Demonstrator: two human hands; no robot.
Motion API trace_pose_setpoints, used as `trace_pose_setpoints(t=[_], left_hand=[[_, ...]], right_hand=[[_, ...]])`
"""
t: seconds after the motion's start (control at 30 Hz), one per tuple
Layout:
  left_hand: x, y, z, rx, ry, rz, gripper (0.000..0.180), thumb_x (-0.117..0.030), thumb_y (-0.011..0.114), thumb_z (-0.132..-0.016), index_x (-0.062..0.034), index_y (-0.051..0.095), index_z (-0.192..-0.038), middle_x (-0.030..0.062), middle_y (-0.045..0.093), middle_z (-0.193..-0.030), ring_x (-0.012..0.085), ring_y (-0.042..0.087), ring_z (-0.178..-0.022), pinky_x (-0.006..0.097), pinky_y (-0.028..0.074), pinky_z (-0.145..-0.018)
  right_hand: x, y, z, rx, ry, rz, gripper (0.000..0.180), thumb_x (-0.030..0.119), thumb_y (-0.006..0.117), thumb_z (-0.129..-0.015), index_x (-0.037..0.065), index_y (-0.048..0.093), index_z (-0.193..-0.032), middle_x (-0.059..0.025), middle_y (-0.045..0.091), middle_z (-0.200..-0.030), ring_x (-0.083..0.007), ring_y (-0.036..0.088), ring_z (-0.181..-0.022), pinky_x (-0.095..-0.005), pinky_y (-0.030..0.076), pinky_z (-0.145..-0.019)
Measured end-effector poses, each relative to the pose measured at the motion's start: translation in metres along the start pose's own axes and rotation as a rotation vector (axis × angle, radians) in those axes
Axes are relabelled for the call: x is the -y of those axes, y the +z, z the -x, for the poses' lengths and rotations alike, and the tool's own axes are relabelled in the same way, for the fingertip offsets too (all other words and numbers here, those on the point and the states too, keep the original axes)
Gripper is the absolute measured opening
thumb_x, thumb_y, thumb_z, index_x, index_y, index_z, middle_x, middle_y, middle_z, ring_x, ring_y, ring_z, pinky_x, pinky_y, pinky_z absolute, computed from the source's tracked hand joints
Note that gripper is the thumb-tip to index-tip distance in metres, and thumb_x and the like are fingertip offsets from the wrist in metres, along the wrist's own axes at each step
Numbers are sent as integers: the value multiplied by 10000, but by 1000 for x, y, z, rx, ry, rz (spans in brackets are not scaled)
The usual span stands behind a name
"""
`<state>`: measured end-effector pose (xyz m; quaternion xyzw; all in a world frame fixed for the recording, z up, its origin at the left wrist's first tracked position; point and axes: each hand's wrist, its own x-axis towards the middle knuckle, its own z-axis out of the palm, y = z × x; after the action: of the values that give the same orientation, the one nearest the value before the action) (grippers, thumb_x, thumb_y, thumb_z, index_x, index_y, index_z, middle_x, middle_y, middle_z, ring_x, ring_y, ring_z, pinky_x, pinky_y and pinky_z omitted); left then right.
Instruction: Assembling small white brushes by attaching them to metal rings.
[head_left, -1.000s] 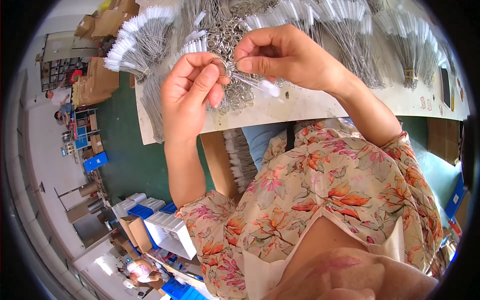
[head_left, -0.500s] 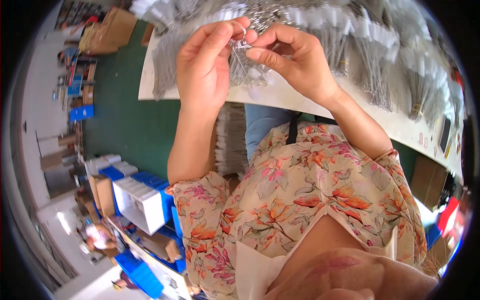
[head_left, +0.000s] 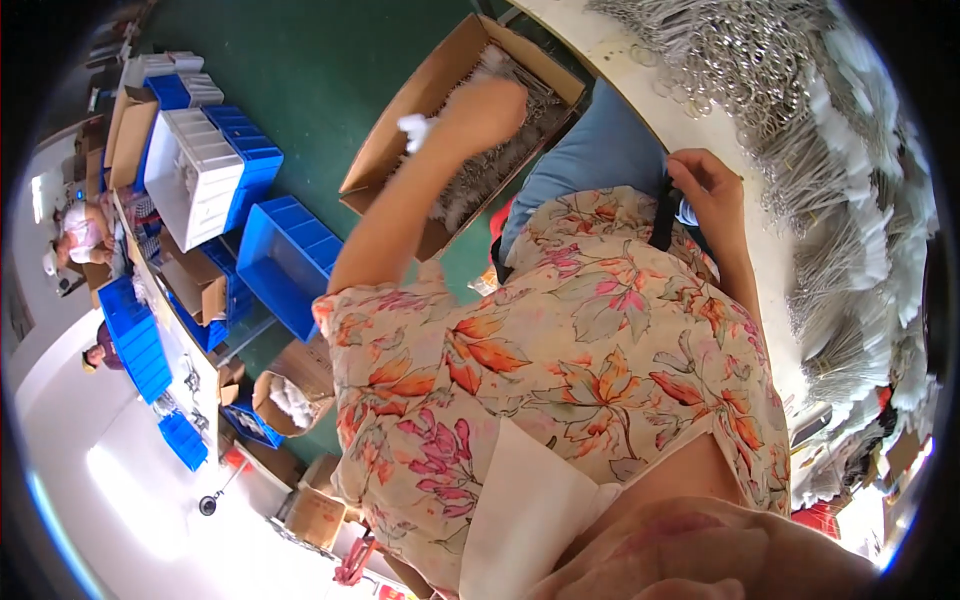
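Observation:
My left hand [head_left: 487, 112] is closed and slightly blurred over an open cardboard box [head_left: 395, 125] on the floor to the left of my legs. A white fluffy tuft [head_left: 413, 130] shows beside its wrist, seemingly the end of the ringed bunch of thin wire brushes in that hand; the fingers hide the rest. Wire pieces with white ends [head_left: 480, 185] lie in the box. At the near edge of the white table [head_left: 600, 45], my right hand [head_left: 708, 190] is loosely curled with fingers apart, close to a black strap [head_left: 665, 215]. I see nothing in it.
Metal rings [head_left: 705, 65] and bundles of wire brushes with white tips [head_left: 840, 260] cover the right of the table. Blue crates [head_left: 290, 255], a white crate [head_left: 190, 175] and a carton [head_left: 290, 390] stand at the left. Another person [head_left: 82, 235] sits far left.
My hands have parted. The left went down from above the table to the box with the brushes; the right drew back to the table's edge. The view has swung left.

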<state>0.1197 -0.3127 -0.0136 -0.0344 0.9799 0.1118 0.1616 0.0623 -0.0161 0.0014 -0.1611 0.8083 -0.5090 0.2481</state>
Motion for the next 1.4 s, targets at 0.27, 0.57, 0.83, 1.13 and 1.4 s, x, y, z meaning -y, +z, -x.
trace_pose_setpoints(t=[0.27, 0.57, 0.83, 1.13, 1.4], left_hand=[[71, 238, 13, 616, -244, -91, 350, -121, 524, -813, -72, 588, -1154, 162, 594, -1141, 294, 587, -1043, 439, 499, -792], [78, 256, 7, 545, -240, 257, 365, -287, 578, -815, -54, 610, -1094, 157, 605, -1114, 310, 582, -1031, 438, 471, -832], [-13, -113, -35, 526, 374, 1064, 349, -179, 574, -869, 47, 541, -1133, 124, 621, -1048, 224, 609, -956, 357, 463, -881], [-57, -302, -256, -483, 331, 322, 327, -218, 596, -845, 4, 578, -1084, 107, 659, -943, 198, 631, -886, 322, 492, -761], [-76, -309, -332, -784, -116, -290, 305, -347, 616, -784, -101, 638, -963, 105, 661, -959, 308, 622, -911, 426, 490, -781]], right_hand=[[-19, -23, 17, -66, 152, -215, 119, 122, 613, -855, 23, 627, -920, 11, 585, -736, -43, 495, -608, -186, 399, -553], [-3, -21, 16, 6, 122, -281, 102, 119, 607, -859, 33, 625, -911, 8, 590, -746, -44, 509, -621, -186, 407, -547], [21, -64, 38, 67, -14, -423, 88, 55, 629, -831, -4, 617, -896, -5, 598, -762, -58, 535, -660, -209, 449, -594], [47, -127, 98, -380, -132, -432, 81, 46, 621, -834, -7, 612, -895, -9, 596, -806, -58, 538, -706, -205, 454, -640], [42, -181, 137, -635, -53, -483, 89, 77, 630, -832, 7, 614, -884, 8, 581, -757, -47, 514, -674, -199, 423, -603]])
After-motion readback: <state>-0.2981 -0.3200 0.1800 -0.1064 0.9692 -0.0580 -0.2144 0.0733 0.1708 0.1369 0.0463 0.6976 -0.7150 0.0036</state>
